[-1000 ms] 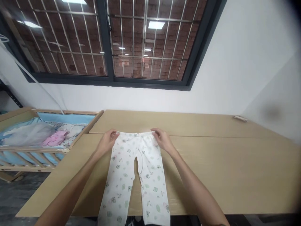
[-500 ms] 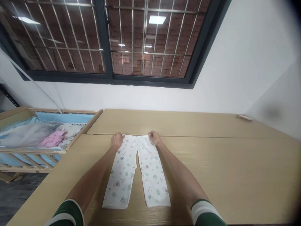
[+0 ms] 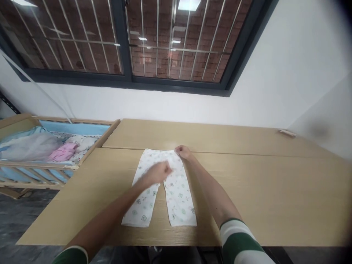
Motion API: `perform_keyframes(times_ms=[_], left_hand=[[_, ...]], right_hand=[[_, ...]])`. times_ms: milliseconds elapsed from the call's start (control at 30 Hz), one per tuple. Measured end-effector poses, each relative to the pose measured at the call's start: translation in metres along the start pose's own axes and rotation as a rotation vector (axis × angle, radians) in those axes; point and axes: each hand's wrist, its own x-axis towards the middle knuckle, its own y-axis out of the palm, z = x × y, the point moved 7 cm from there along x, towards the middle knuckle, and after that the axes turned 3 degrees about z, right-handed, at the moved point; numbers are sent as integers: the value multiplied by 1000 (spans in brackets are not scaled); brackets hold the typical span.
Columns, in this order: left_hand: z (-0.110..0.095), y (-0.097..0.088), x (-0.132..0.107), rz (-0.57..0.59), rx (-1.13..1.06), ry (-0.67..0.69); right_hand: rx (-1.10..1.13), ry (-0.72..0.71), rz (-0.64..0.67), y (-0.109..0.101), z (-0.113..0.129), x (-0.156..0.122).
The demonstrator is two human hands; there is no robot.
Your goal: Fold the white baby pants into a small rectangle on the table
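A small pair of white baby trousers (image 3: 176, 194) with green and grey prints lies flat on the light wooden table (image 3: 261, 190), waistband away from me, legs toward the front edge. My right hand (image 3: 182, 151) pinches the right corner of the waistband. My left hand (image 3: 159, 172) hovers over the crotch of the trousers, blurred by motion, fingers curled; whether it touches the cloth I cannot make out. Both arms wear green and white striped sleeves.
A wooden baby cot (image 3: 90, 148) with blue lining stands against the table's left side, holding pink and white clothes (image 3: 63, 151). A small pale object (image 3: 286, 132) lies at the table's far right corner. A white wall and barred window are behind.
My left hand left the left waistband corner and moved right and toward me over the middle of the trousers. The trousers were slid fully onto the table earlier. My right hand stays at its corner.
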Motion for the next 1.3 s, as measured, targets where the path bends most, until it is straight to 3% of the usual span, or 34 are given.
perform_keyframes(times_ms=[100,167,233,367,500,633,733,900,1000,1133,1300], left_hand=[[-57,62,-46,272,61,123],[-85,90,-68,329,174,198],[-101,109,-79,373,267,203],[-112,123,-85,481,366,203],[-111,111,-90,449,309,211],[-94,83,-106,297,165,179],[-69,59,-127,209,-56,98],[-13,27,-170,89,-365,-108],[21,14,-193,6,-307,-179],[63,9,-210,-53,-65,-323],[87,14,-215,-39,126,-413]], right_hand=[[37,-4,79,-1,3,0],[46,-5,102,-2,6,-1],[49,-9,110,-2,9,-4],[47,-5,94,-3,14,-9],[47,20,55,-5,21,-12],[63,42,6,-6,39,-11],[82,58,-20,3,61,-7],[76,74,-37,48,100,3],[46,67,-31,86,119,6],[-15,41,-15,132,137,7],[-77,6,-24,158,147,7]])
